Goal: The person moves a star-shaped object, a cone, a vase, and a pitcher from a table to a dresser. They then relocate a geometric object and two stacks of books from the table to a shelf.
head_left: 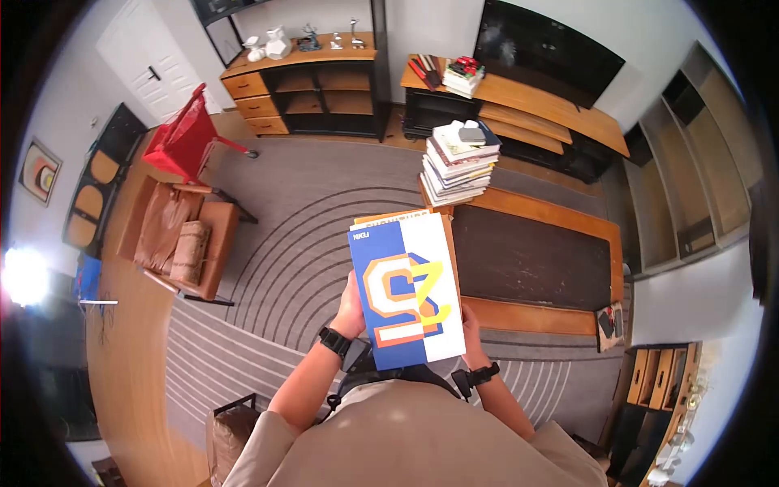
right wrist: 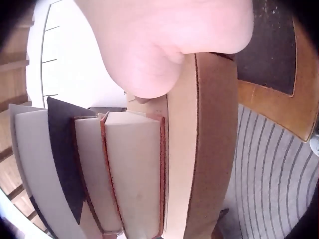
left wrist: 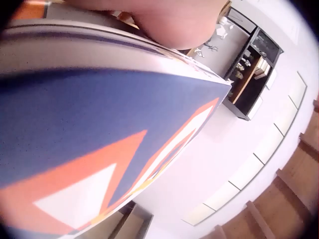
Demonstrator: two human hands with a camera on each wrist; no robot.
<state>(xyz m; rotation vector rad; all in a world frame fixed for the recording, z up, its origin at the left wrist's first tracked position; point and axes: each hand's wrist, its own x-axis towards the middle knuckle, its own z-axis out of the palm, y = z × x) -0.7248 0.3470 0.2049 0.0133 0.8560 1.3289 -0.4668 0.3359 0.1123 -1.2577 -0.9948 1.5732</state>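
Observation:
Both hands hold a stack of several books in front of the person's body. On top lies a book with a blue and white cover (head_left: pixel 410 296) bearing large orange, white and yellow shapes. My left hand (head_left: pixel 349 310) grips the stack's left side, and my right hand (head_left: pixel 471 331) grips its right side. Page edges of the stacked books (right wrist: pixel 134 169) show below the right hand in the right wrist view, with a thick brown cover at the end. The fingers beneath the stack are hidden.
Ahead stands another tall pile of books (head_left: pixel 461 166) at the corner of a low wooden table (head_left: pixel 540 318) with a dark top. A brown armchair (head_left: pixel 213 243) and a red folding item (head_left: pixel 182 138) stand left. Behind are a TV cabinet (head_left: pixel 560 97) and a sideboard (head_left: pixel 251 85).

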